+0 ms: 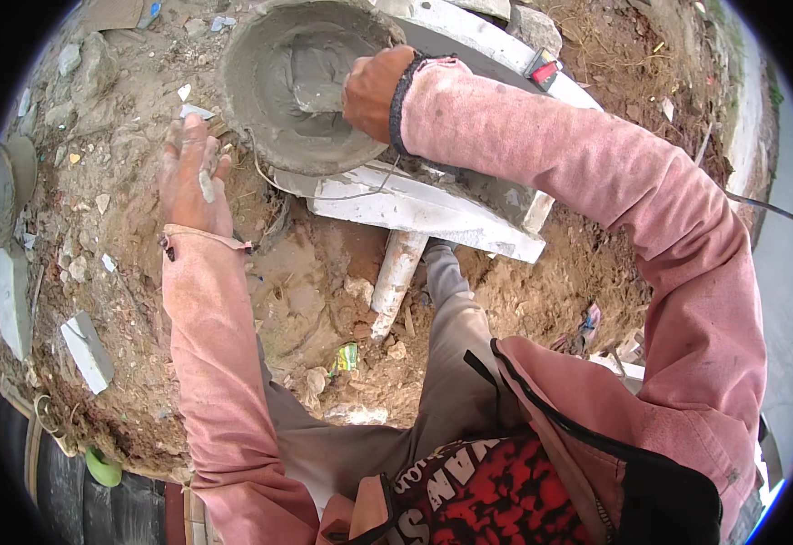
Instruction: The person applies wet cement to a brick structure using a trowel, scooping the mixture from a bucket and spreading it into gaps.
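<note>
My right hand (374,95) grips a trowel (315,86) dipped in grey wet mortar inside a round bucket (256,118); its handle is mostly hidden by my fingers. The bucket rests against a white slab structure (424,222) holding grey mortar, with a wire handle hanging down over it. My left hand (195,177) is over the dirt left of the bucket, fingers loosely extended and smeared with grey, holding nothing I can see. A small red and grey tool (542,71) lies on the white edge right of the bucket.
Rubbly dirt (115,227) surrounds me. A white pipe (392,286) runs beneath the slab near my leg. White blocks (88,352) lie at the left, with a mortar-coated object (10,182) beyond and a green object (103,468) lower left. A pale paved strip (787,182) is at far right.
</note>
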### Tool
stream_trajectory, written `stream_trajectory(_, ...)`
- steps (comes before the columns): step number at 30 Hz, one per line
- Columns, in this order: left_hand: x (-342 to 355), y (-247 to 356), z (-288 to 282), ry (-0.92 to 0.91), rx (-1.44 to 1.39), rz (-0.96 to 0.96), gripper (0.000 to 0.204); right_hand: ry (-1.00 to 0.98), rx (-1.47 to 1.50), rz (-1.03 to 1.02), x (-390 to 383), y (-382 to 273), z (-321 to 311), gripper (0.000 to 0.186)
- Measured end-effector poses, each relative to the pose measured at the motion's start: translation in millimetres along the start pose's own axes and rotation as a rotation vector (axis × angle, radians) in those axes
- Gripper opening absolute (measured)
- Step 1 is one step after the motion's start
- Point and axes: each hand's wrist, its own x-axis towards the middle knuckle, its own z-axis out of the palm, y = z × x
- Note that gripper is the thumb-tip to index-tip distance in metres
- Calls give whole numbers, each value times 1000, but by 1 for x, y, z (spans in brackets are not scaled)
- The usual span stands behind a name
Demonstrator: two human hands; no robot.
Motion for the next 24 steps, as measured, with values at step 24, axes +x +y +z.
stream_trajectory(24,6,-45,43,-164,148,-173,52,15,231,-112,-46,79,30,25)
